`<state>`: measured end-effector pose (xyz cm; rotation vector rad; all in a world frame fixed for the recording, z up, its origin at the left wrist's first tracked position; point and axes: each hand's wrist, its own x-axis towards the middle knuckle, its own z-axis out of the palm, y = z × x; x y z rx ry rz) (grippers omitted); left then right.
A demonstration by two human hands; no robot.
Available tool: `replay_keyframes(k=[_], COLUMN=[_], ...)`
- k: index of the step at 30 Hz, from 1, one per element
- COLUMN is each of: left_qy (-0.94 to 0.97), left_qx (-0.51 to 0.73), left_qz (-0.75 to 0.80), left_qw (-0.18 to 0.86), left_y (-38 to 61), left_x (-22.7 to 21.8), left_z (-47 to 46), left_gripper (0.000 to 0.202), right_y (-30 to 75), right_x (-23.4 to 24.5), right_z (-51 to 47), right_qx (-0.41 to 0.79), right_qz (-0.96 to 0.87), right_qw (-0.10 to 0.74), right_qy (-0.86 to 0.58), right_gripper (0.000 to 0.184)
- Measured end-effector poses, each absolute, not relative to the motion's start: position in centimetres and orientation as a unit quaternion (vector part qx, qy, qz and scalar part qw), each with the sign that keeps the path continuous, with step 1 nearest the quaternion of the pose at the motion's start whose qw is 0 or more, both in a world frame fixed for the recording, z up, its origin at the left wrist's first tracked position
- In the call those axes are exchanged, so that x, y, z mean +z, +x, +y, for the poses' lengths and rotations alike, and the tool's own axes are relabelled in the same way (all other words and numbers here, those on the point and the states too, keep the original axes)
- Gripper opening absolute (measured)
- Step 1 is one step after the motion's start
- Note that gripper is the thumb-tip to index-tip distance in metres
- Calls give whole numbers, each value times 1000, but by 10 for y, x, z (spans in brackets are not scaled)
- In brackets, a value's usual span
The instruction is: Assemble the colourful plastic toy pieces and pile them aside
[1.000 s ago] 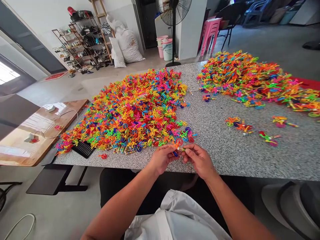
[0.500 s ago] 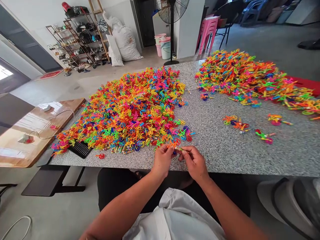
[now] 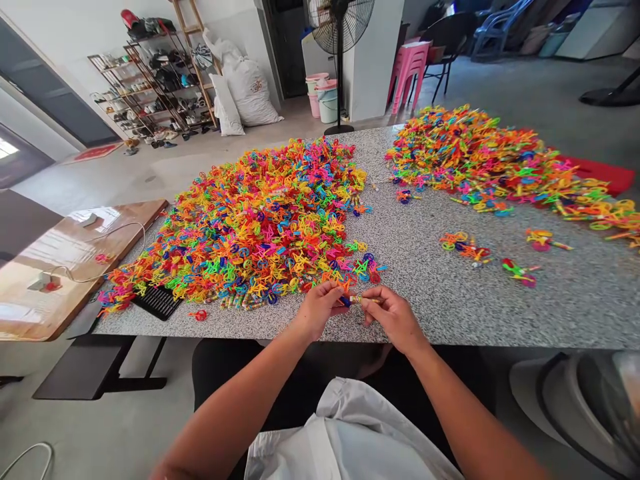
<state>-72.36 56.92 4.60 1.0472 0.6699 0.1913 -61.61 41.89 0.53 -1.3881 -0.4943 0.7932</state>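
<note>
One speckled table point(image 3: 465, 307) spans the view, bearing two piles of bright plastic pieces: a broad left heap point(image 3: 260, 227) and, farther off, a right heap point(image 3: 470, 153). Both heaps keep their places on the tabletop from half a second ago. Bare forearms reach forward and converge at the table's near edge. The left hand point(image 3: 316, 310) is closed to a pinch of thumb and fingers; the right hand point(image 3: 397, 323) pinches likewise, lower fingers curled in. Loose pieces point(image 3: 517, 272) lie well to the right of them. Between the hands, near the table's front edge, a slim yellowish patterned stick point(image 3: 356, 300) runs roughly level into the right hand's grip, more of it showing than before. A dark blue part point(image 3: 345, 301) sits at the left fingertips, now nearly in line with the stick, where it hung lower earlier.
</note>
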Motion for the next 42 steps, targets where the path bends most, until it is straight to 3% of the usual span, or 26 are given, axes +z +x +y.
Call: replay_keyframes(k=[15, 25, 32, 42], left_qy=[469, 508, 508, 453], left_qx=[115, 124, 102, 110], left_qz=[324, 305, 311, 332], left_qw=[814, 796, 797, 820], left_y=[-725, -722, -723, -723], left_x=[48, 49, 47, 41], left_z=[559, 555, 548, 541], left_gripper=[41, 40, 40, 40], right_y=[-625, -632, -610, -612], right_x=[15, 6, 8, 7], right_z=[424, 422, 422, 420], right_qx=[280, 205, 126, 333], right_qz=[-293, -268, -396, -243], right_qw=[619, 644, 569, 665], right_qy=[-673, -687, -709, -623], right_gripper=[29, 28, 20, 34])
